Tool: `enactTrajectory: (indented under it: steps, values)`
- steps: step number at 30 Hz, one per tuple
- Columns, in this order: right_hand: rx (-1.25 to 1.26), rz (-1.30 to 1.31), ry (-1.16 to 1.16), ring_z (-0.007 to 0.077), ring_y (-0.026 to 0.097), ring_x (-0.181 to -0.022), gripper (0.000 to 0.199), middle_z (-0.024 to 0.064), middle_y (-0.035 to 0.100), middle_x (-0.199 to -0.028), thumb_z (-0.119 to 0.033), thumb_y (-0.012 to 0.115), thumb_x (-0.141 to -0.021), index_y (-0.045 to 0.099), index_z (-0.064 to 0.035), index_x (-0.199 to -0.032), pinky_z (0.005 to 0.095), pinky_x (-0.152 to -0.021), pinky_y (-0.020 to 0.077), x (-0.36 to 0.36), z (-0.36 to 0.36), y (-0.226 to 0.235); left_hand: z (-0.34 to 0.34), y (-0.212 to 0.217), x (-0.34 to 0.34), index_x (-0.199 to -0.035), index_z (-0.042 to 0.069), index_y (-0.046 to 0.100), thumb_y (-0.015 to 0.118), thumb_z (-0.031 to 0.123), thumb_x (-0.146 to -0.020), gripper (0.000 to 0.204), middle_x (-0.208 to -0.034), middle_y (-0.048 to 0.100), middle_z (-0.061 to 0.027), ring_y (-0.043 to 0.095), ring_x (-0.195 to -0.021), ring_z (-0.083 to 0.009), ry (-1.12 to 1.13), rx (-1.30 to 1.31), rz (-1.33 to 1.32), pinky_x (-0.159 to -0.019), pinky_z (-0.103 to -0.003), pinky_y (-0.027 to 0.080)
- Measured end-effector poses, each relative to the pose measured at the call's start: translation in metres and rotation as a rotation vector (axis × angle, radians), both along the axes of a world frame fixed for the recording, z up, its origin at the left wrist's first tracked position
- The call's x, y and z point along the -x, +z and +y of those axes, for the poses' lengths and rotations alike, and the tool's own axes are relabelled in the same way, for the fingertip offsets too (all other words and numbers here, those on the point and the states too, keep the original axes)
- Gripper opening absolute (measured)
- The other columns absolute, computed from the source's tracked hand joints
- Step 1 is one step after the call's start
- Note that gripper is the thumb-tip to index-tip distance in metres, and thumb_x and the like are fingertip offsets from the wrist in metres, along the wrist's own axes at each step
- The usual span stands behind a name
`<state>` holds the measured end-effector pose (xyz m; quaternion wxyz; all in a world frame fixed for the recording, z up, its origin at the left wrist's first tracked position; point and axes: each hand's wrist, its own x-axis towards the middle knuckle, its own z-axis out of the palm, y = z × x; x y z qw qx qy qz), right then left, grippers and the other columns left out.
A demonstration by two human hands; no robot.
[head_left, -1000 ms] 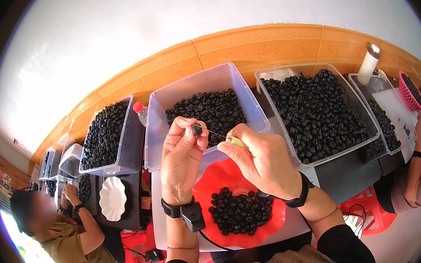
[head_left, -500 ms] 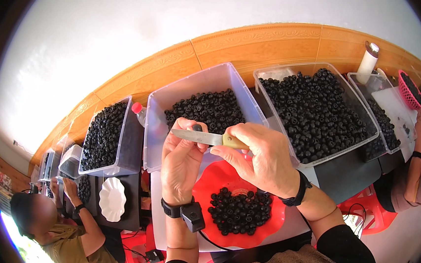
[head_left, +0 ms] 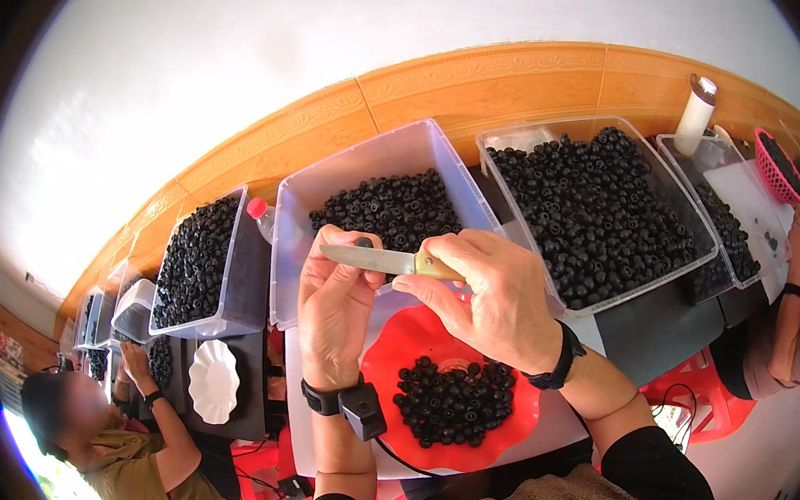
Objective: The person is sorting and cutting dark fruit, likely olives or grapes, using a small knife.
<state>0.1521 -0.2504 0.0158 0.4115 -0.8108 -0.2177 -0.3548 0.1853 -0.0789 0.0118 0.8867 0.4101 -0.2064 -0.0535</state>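
My right hand [head_left: 499, 300] is closed around the tan handle of a short knife [head_left: 371, 259]. The blade points left, across the fingers of my left hand [head_left: 337, 316]. Between those left fingers I pinch a small black round piece [head_left: 364, 242], only its top showing just behind the blade. Both hands are raised above the far rim of a red wavy-edged bowl [head_left: 522, 434]. In the bowl lies a heap of black round pieces [head_left: 454, 400], several with a visible hole.
Behind the bowl stand a clear tub [head_left: 290, 232] and another clear tub [head_left: 593, 307], both holding black pieces. A third tub [head_left: 227, 302] stands left, near a white scalloped dish [head_left: 214, 381] and a red-capped bottle [head_left: 258, 209]. Co-workers sit at both sides.
My two hands have shifted slightly left together with the knife and the black piece. The grips look the same. The left co-worker's hands have moved a little.
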Motion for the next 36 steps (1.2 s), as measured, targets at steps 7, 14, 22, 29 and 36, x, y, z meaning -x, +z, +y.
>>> enactTrajectory:
  steps: [7,14,22,29,36]
  values:
    - [0.019,-0.027,-0.085,0.0272,0.057,-0.059,0.024,0.0078,0.056,-0.066,-0.024,0.072,-0.077,0.06,-0.0048,-0.084,0.037,-0.049,0.042,-0.016,-0.006,-0.01,-0.009,0.004,0.014,-0.096,0.005,0.053,0.059,0.007,-0.089,0.009,-0.089,0.06,-0.0102,0.05,-0.074,-0.0131,0.045,-0.118,-0.088,-0.07,-0.025,0.041]
    - [-0.254,0.18,0.178,0.0254,0.057,-0.056,0.021,0.01,0.059,-0.07,-0.021,0.069,-0.083,0.06,-0.0027,-0.089,0.0323,-0.05,0.042,-0.006,0.0,-0.005,-0.005,0.002,0.008,-0.11,0.007,0.046,0.057,0.005,-0.09,0.023,-0.088,0.06,-0.0052,0.054,-0.08,-0.0132,0.091,-0.104,-0.038,-0.071,-0.024,0.042]
    - [-0.709,0.491,0.71,0.0057,0.055,-0.07,0.016,0.0002,0.061,-0.079,-0.015,0.065,-0.088,0.061,-0.0011,-0.094,0.0225,-0.064,0.0475,0.0,0.005,0.001,-0.012,0.002,0.014,-0.113,0.008,0.044,0.063,0.007,-0.086,0.033,-0.102,0.063,-0.0065,0.056,-0.081,-0.0103,-0.115,-0.142,0.046,-0.067,-0.021,0.043]
    - [-0.89,0.848,0.905,0.0001,0.037,-0.054,0.018,-0.004,0.054,-0.07,-0.02,0.054,-0.095,0.062,-0.004,-0.097,0.0162,-0.046,0.026,0.001,-0.004,0.007,-0.011,0.002,0.016,-0.113,0.006,0.044,0.067,0.01,-0.084,0.037,-0.098,0.063,-0.0082,0.056,-0.076,-0.0116,-0.188,-0.14,0.036,-0.064,-0.022,0.043]
    - [-0.886,0.685,0.701,-0.0004,0.033,-0.051,0.019,-0.0075,0.044,-0.061,-0.02,0.057,-0.094,0.063,-0.0026,-0.094,0.0167,-0.044,0.0223,0.003,-0.01,0.016,0.028,0.016,0.011,-0.113,0.001,0.054,0.055,0.01,-0.091,0.024,-0.107,0.061,-0.0085,0.057,-0.097,-0.0171,0.473,-0.352,-0.274,-0.086,-0.028,0.043]
